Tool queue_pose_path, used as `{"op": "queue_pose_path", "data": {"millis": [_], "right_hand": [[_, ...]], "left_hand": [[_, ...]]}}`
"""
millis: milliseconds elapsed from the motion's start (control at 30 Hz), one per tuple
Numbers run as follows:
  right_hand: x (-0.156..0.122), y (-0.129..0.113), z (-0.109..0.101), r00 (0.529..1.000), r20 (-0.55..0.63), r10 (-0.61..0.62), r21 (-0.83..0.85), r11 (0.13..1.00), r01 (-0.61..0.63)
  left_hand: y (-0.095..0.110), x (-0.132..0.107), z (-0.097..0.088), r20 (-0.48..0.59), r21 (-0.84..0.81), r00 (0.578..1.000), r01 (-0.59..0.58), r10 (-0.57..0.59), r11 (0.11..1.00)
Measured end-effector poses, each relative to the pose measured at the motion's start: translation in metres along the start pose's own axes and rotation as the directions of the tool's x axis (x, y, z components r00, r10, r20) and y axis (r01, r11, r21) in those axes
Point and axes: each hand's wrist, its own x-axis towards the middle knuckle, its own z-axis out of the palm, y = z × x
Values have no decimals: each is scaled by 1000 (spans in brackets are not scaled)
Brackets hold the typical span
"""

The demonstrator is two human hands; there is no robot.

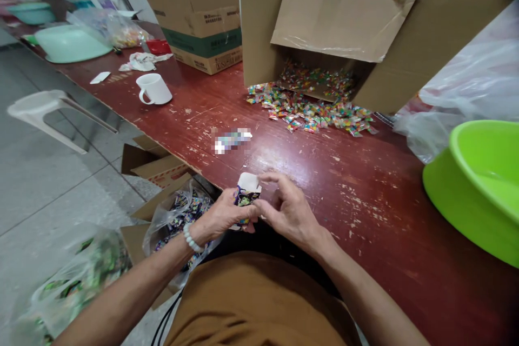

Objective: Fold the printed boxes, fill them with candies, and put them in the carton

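Note:
My left hand (227, 211) is closed around a small dark printed carton (248, 195) held over the table's front edge. The carton's white inner flap stands up at the top. Close against the carton's right side is my right hand (290, 213), with its thumb and index finger curved apart. The index fingertip is by the flap and the thumb is near the carton's front; whether they press on it is hard to tell. Small wrapped candies (312, 111) spill from a cardboard box (324, 21) lying on its side beyond my hands.
On the red table (365, 194) are a white mug (154, 89), a blurred-out item (232, 140), a green basin (450, 189) and an upright carton (203, 27). Below the left edge sits an open box with a bag of dark small packets (184, 216). A white stool (40, 105) stands left.

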Motion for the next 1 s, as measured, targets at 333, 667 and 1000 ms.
{"op": "queue_pose_path", "data": {"millis": [333, 667, 1000], "right_hand": [[9, 12, 7, 969, -161, 186, 237, 961, -145], [4, 22, 32, 955, -171, 242, 644, 761, -78], [19, 30, -1, 941, 65, 331, 641, 709, -294]], "left_hand": [[-1, -2, 14, -156, -50, 976, -162, 153, 985], [-10, -10, 20, -361, -60, 865, -394, 348, 917], [-9, -3, 7, -272, 34, 909, -317, 314, 948]]}}
